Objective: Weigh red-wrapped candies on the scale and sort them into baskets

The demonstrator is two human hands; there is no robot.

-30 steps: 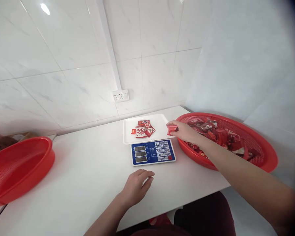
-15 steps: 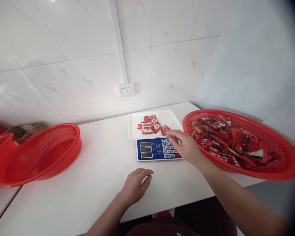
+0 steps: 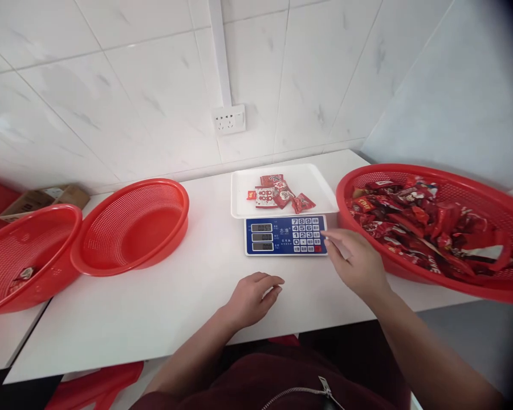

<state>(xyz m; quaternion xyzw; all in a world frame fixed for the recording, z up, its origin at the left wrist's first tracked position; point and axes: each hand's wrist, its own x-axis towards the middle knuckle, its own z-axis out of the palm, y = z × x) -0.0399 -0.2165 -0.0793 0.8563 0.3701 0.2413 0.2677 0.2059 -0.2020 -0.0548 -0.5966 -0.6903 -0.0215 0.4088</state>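
Observation:
A digital scale [image 3: 282, 234] with a blue keypad panel stands on the white table. On its white tray [image 3: 241, 206] lie several red candy packets [image 3: 282, 193], some overlapping. My right hand [image 3: 359, 259] hovers by the right edge of the keypad, thumb and fingers apart, with nothing in it. Nearer to me, below the scale, my left hand [image 3: 254, 297] hangs over the tabletop with its fingers loosely bent and a gap at the thumb; it holds nothing. Right of the scale, a big red basket [image 3: 427, 285] is filled with red-wrapped packets [image 3: 423, 222].
To the left are a red basket [image 3: 137, 228] with a bare bottom and another red basket [image 3: 47, 250] with a few packets. Cardboard boxes [image 3: 47, 202] sit behind them. A wall socket [image 3: 229, 119] is above the table [image 3: 214, 239]. A red stool [image 3: 98, 387] stands below.
My right hand has drawn back from the tray toward me and right, leaving a red packet there. The view has tilted down and shifted left. My left hand keeps its pose.

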